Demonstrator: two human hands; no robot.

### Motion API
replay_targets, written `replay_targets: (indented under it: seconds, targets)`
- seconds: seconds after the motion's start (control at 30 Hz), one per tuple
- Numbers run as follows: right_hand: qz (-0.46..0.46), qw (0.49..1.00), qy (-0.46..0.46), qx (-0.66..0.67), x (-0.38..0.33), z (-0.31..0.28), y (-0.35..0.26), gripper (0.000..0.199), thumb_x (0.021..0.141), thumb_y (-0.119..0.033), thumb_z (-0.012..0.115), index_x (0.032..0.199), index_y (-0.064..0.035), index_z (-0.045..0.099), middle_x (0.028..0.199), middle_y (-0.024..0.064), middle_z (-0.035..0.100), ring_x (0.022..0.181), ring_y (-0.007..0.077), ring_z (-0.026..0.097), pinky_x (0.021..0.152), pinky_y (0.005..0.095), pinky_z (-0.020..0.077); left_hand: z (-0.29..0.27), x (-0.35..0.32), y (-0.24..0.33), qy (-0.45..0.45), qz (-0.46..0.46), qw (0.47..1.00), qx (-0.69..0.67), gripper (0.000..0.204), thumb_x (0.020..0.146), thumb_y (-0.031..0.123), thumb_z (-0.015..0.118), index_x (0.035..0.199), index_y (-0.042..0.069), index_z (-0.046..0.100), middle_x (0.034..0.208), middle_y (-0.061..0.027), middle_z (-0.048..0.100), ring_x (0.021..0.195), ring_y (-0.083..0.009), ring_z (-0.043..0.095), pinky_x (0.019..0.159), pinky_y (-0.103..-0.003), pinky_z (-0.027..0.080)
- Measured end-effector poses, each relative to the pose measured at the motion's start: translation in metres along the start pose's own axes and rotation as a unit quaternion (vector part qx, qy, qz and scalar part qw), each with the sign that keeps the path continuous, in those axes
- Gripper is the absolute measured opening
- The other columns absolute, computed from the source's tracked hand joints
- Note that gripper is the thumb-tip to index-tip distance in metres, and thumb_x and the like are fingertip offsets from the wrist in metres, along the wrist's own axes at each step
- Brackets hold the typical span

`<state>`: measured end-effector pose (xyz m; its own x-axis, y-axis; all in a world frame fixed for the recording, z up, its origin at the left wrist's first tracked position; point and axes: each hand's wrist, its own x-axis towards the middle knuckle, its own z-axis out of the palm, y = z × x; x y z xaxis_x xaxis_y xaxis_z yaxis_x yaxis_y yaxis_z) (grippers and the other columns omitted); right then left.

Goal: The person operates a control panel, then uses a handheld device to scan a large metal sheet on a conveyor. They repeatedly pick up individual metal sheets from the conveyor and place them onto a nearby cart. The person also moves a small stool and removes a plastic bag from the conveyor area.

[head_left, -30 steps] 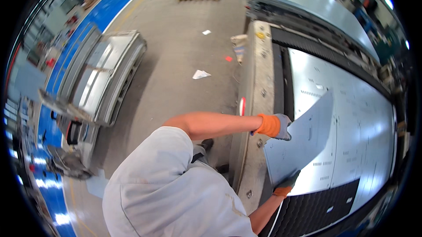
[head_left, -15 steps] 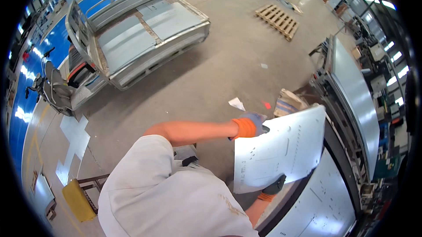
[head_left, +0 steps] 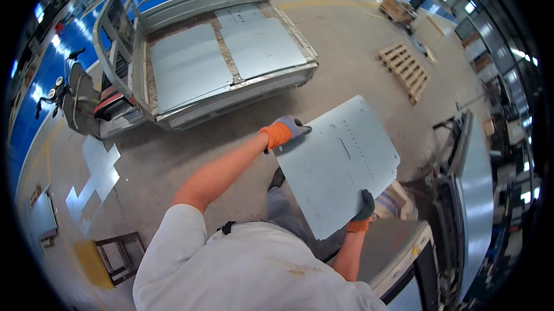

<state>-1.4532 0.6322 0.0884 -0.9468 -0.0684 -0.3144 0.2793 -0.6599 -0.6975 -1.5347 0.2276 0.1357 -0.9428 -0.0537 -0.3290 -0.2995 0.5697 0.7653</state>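
Note:
A grey sheet-metal panel (head_left: 340, 161) with punched holes and slots hangs tilted in front of me, gripped at two opposite edges. My left hand (head_left: 291, 128), in a grey glove with an orange cuff, pinches its upper left edge, thumb on top. At the lower right edge my right hand (head_left: 363, 210), gloved alike, closes on the panel; its fingers underneath are hidden. Beyond my left hand stands a cargo tricycle (head_left: 236, 94) whose open bed carries flat metal panels in two piles, a left pile (head_left: 187, 66) and a right pile (head_left: 262, 48).
A machine table (head_left: 398, 247) stands close by my right arm, a sack (head_left: 398, 201) beside it. Farther right rises a large tilted metal sheet (head_left: 476, 195). A wooden pallet (head_left: 405, 71) lies on the floor at far right. Behind my left arm is a yellow-seated stool (head_left: 95, 263).
My body has turned left, away from the machine table. Both hands have carried the panel along, and it now hangs over the floor, nearer the tricycle.

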Motion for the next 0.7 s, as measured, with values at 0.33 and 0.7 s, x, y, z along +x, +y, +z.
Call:
replay_targets:
  seconds: [0.33, 0.7]
  targets:
    - [0.236, 0.963, -0.102, 0.085, 0.371, 0.18, 0.119, 0.041, 0.077, -0.004, 0.062, 0.117, 0.0028, 0.06, 0.117, 0.0159, 0.066, 0.114, 0.0344, 0.061, 0.105, 0.0462, 0.0481, -0.188, 0.187, -0.241, 0.22, -0.143, 0.963, -0.066, 0.065, 0.094, 0.052, 0.056, 0.138, 0.003, 0.057, 0.134, -0.0206, 0.062, 0.123, -0.0373, 0.058, 0.1, -0.041, 0.047]
    - [0.245, 0.968, 0.004, 0.055, 0.669, 0.288, 0.26, 0.04, 0.075, 0.006, 0.058, 0.115, 0.0003, 0.06, 0.121, 0.0154, 0.062, 0.119, 0.0341, 0.057, 0.105, 0.048, 0.048, -0.043, -0.015, -0.39, -0.033, -0.468, 0.883, -0.015, 0.043, 0.097, 0.047, 0.055, 0.096, 0.006, 0.068, 0.08, -0.0103, 0.068, 0.071, -0.0249, 0.064, 0.064, -0.045, 0.049]
